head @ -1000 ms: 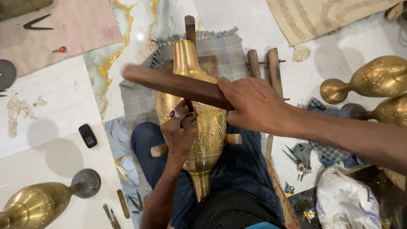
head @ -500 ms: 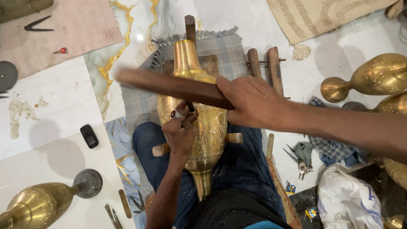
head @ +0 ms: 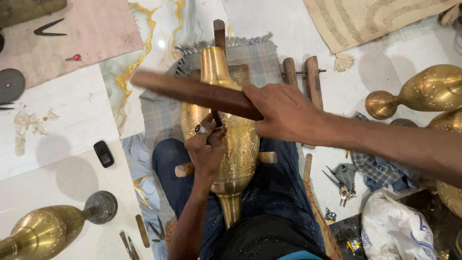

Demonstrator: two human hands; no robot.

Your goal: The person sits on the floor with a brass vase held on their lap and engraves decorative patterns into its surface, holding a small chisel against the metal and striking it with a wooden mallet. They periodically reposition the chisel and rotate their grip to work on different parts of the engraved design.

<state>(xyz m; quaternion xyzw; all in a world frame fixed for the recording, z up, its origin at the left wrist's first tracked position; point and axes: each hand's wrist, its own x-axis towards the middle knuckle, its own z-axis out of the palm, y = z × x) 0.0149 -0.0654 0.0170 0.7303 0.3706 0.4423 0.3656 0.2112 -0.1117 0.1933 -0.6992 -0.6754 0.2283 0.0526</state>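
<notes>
The right hand [head: 284, 113] has its grip closed tight around one end of a dark wooden mallet stick [head: 197, 94], whose long axis runs nearly level, tilted slightly up toward the left of the view, with its free end blurred. Below it the left hand [head: 207, 149], a red-stoned ring on one finger, has its grip closed on a small dark chisel [head: 217, 118], standing roughly upright with its tip against the engraved belly of a brass vase [head: 231, 139]. The vase lies across the person's lap on blue trousers, long axis pointing away from the body, with one narrow end toward the waist and the wider brass end far off, resting on a wooden cradle [head: 267, 157] over a grey woven mat [head: 262, 58]. More brass vases lie on the floor at right [head: 423, 89] and lower left [head: 43, 231].
</notes>
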